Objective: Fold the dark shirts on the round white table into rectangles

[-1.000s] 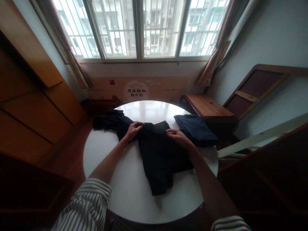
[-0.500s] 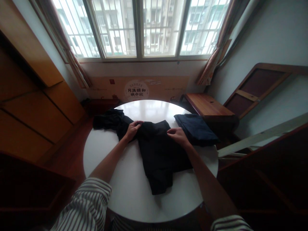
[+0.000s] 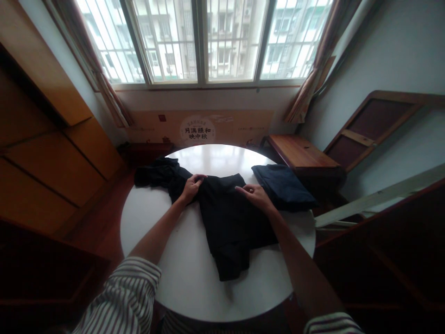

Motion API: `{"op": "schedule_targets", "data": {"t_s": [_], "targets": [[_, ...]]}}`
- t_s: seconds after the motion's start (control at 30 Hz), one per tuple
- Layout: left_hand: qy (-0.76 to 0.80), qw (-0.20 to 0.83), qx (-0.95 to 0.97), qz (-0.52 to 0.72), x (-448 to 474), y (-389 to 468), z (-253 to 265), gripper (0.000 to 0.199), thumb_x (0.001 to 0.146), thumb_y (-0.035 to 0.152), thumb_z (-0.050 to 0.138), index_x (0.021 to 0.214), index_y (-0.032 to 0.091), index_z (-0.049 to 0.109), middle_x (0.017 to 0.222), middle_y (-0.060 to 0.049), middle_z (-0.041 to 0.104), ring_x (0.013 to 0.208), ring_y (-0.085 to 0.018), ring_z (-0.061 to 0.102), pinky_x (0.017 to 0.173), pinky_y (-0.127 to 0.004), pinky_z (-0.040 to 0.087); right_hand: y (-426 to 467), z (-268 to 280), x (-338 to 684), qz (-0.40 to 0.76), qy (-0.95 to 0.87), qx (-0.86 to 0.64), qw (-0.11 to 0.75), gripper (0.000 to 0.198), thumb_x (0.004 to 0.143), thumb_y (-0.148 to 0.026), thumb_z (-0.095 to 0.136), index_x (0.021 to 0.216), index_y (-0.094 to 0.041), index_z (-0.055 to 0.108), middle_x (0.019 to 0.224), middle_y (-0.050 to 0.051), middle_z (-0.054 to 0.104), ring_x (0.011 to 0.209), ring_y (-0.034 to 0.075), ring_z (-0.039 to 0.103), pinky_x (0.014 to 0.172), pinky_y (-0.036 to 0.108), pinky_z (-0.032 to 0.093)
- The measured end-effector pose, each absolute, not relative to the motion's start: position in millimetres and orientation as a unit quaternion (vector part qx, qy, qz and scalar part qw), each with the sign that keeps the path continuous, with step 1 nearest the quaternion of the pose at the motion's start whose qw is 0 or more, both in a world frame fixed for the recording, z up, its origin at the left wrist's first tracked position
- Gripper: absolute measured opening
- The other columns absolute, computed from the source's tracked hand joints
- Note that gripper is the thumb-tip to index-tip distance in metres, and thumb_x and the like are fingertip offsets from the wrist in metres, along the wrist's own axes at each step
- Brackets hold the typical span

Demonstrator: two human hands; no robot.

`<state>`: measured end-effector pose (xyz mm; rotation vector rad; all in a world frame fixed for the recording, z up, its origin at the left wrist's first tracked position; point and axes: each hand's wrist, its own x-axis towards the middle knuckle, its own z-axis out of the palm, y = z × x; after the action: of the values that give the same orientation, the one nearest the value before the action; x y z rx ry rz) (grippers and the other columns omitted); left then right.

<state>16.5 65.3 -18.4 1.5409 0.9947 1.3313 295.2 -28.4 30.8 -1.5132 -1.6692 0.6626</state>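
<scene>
A black garment (image 3: 227,213) lies spread over the round white table (image 3: 174,269), one narrow part hanging toward me like a sleeve. Its far-left portion is bunched up. My left hand (image 3: 193,188) is closed on the garment's upper edge, thumb and fingers pinching the cloth. Over the right side of the same cloth is my right hand (image 3: 256,195), its index finger stretched out to the left and the other fingers partly curled; no cloth shows in its grasp. Right beside it sits a folded dark blue garment (image 3: 285,185) at the table's right edge.
A wooden bench or low table (image 3: 301,150) stands behind the table on the right. Orange cabinets (image 3: 52,181) line the left side. Beyond the table are a printed banner (image 3: 225,125) and a barred window (image 3: 229,41) with curtains.
My right hand's index finger has stretched out leftward from a more pinched pose. My left hand and both garments are nearly unchanged.
</scene>
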Motion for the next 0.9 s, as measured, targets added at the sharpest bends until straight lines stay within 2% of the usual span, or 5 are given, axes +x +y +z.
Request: {"op": "schedule_targets", "data": {"t_s": [0.27, 0.47, 0.57, 0.77, 0.9], "targets": [[0.395, 0.418, 0.623, 0.53, 16.3, 67.1, -20.2, 0.018, 0.081, 0.029, 0.065, 0.09, 0.018, 0.075, 0.092, -0.006, 0.072, 0.096, -0.022, 0.064, 0.092, -0.034, 0.049, -26.7, 29.2, 304.3, 0.271, -0.58, -0.609, 0.468, 0.02, 0.062, -0.034, 0.063, 0.06, -0.022, 0.047, 0.061, -0.002, 0.053, 0.06, 0.015, 0.053, 0.057, 0.026, 0.041], [0.392, 0.406, 0.638, 0.524, 17.2, 68.1, -21.4, 0.016, 0.081, 0.028, 0.065, 0.088, 0.019, 0.076, 0.095, -0.006, 0.072, 0.096, -0.022, 0.063, 0.094, -0.034, 0.047, -19.0, 37.0, 297.2, 0.421, -0.579, -0.573, 0.398, 0.041, 0.068, -0.039, 0.073, 0.105, -0.024, 0.066, 0.095, 0.006, 0.069, 0.084, 0.022, 0.066, 0.069, 0.029, 0.051], [0.393, 0.411, 0.632, 0.526, 17.5, 68.3, -22.6, 0.016, 0.081, 0.028, 0.065, 0.089, 0.02, 0.077, 0.094, -0.005, 0.072, 0.095, -0.022, 0.064, 0.093, -0.034, 0.048, 4.5, 47.3, 290.0, 0.375, -0.619, -0.593, 0.353, 0.026, 0.071, -0.033, 0.076, 0.095, -0.021, 0.074, 0.097, 0.009, 0.072, 0.096, 0.024, 0.066, 0.078, 0.03, 0.052], [0.391, 0.396, 0.639, 0.531, 17.7, 68.7, -22.3, 0.015, 0.082, 0.026, 0.063, 0.086, 0.02, 0.077, 0.092, -0.005, 0.072, 0.095, -0.022, 0.064, 0.094, -0.035, 0.047, 49.1, 51.3, 278.0, 0.354, -0.604, -0.631, 0.335, 0.017, 0.076, -0.031, 0.073, 0.075, -0.014, 0.076, 0.074, 0.008, 0.073, 0.072, 0.022, 0.068, 0.068, 0.031, 0.054], [0.399, 0.378, 0.64, 0.537, 19.0, 68.5, -20.5, 0.016, 0.083, 0.02, 0.061, 0.088, 0.02, 0.077, 0.095, -0.006, 0.071, 0.096, -0.022, 0.064, 0.096, -0.036, 0.046, 57.9, 48.0, 281.7, 0.266, -0.609, -0.642, 0.382, 0.019, 0.082, -0.023, 0.06, 0.087, -0.015, 0.077, 0.093, 0.009, 0.075, 0.093, 0.024, 0.068, 0.087, 0.035, 0.053]]}}
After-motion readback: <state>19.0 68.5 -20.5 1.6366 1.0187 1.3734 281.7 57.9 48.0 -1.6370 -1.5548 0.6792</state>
